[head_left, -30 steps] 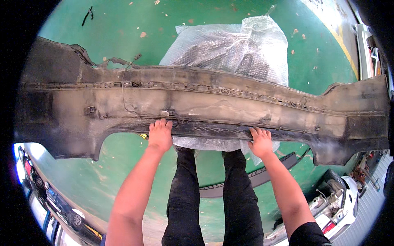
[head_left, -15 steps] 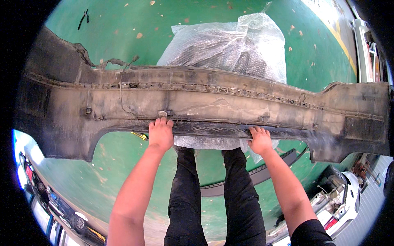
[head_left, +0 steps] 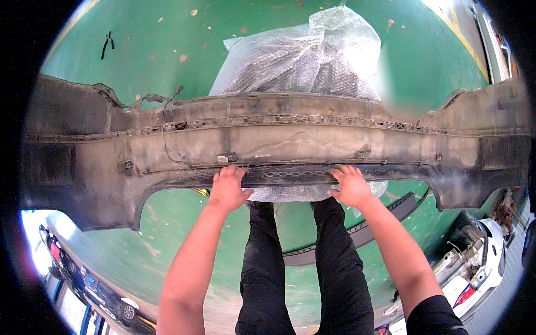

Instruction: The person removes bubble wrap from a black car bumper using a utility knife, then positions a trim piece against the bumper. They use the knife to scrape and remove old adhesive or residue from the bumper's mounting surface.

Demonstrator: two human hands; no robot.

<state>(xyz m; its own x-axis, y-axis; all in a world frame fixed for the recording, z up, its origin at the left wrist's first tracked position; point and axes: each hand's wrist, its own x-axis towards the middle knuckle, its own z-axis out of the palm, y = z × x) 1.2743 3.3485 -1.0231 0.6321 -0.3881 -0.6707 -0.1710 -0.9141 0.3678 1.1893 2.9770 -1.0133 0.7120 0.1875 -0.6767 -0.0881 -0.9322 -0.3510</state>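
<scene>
A long, dirty car bumper (head_left: 251, 142) spans the view, its dark inner side up, with a slotted strip along it and a dangling wire near the left part. Behind and beneath it lies bubble wrap (head_left: 301, 61). My left hand (head_left: 229, 190) grips the near edge left of the middle, fingertips over the lip and thumb apart. My right hand (head_left: 349, 187) grips the same edge right of the middle, fingers curled over it. The edge between my hands has a lattice pattern. My legs in black trousers stand just below it.
Black pliers (head_left: 107, 43) lie on the green floor (head_left: 139, 39) at the upper left. A long dark trim piece (head_left: 357, 237) lies behind my legs. Parked cars (head_left: 100, 290) show at the lower left, a white car body with loose parts (head_left: 474, 259) at the lower right.
Both hands sit slightly closer together, the left having shifted right along the edge. The bumper has tilted, its left end lower and right end higher in view, and the bubble wrap appears higher.
</scene>
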